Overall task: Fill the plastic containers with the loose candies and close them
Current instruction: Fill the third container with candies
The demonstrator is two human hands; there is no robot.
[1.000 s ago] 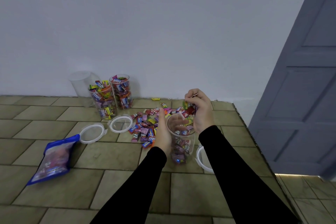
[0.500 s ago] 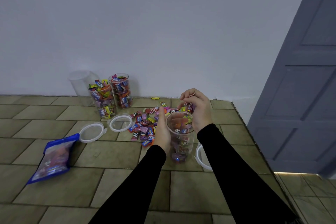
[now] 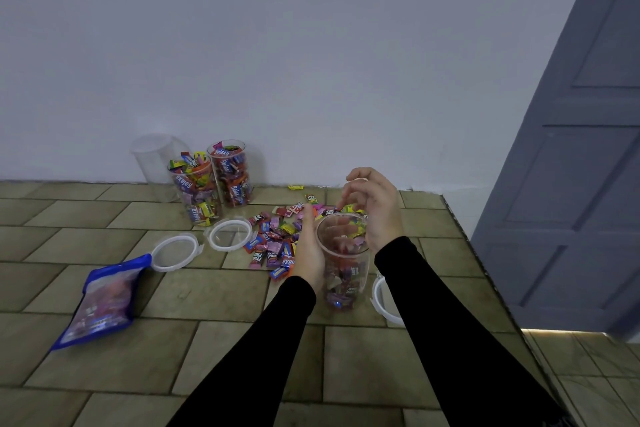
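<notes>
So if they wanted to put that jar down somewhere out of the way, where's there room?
Bare tiles lie in front of the blue bag and both sleeves, and along the left by the wall. It is crowded between the filled jars, the two lid rings and the candy pile beside the held jar.

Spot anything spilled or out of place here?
Mostly expected mess: loose candies piled on the tiles. One yellow candy lies apart by the wall, and a blue bag lies flat. The lids are off.
</notes>
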